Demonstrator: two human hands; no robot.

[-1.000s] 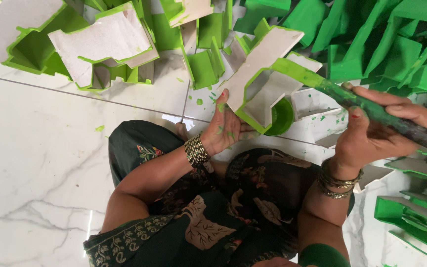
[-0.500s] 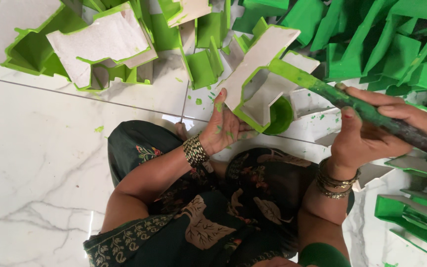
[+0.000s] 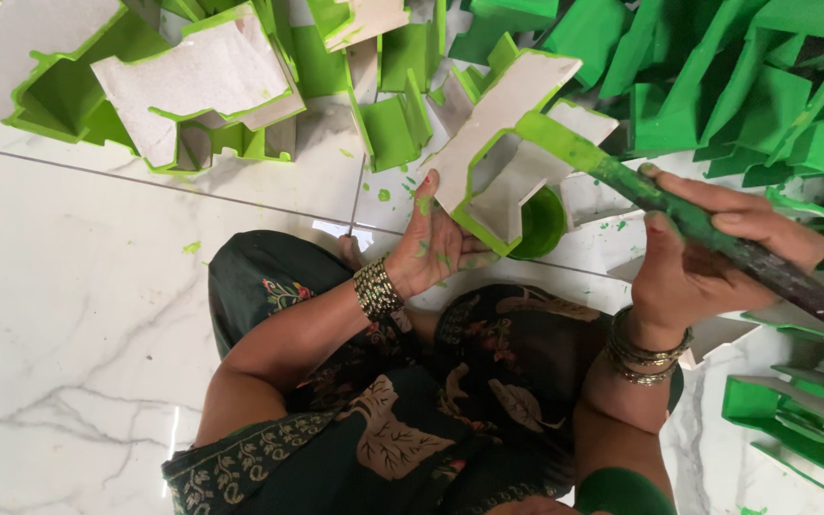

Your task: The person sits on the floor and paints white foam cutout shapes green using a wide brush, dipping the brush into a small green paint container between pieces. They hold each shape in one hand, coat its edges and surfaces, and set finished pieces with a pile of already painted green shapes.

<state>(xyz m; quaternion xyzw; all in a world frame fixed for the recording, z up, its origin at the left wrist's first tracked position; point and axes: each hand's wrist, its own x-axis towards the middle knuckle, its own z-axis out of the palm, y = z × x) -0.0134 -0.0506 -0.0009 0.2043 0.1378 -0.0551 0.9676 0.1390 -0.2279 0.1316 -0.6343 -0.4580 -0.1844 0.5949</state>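
My left hand (image 3: 436,250), smeared with green paint, grips a white angular board piece with green edges (image 3: 503,143) and holds it tilted above my lap. In my right hand (image 3: 708,253) is a long brush with a green-coated front end (image 3: 641,186); its tip rests on the upper edge of the piece. A small pot of green paint (image 3: 541,224) sits on the floor just behind the held piece. Bangles circle both wrists.
Many similar pieces lie around: white-faced ones with green edges at top left (image 3: 193,81), a dense green pile at top right (image 3: 765,86), more at right (image 3: 793,429). Green paint drips spot the white marble floor (image 3: 78,315). My dark patterned dress (image 3: 402,410) fills the bottom centre.
The brush has slid along the piece's upper edge, my right hand shifting slightly with it. My left hand keeps holding the piece in nearly the same place.
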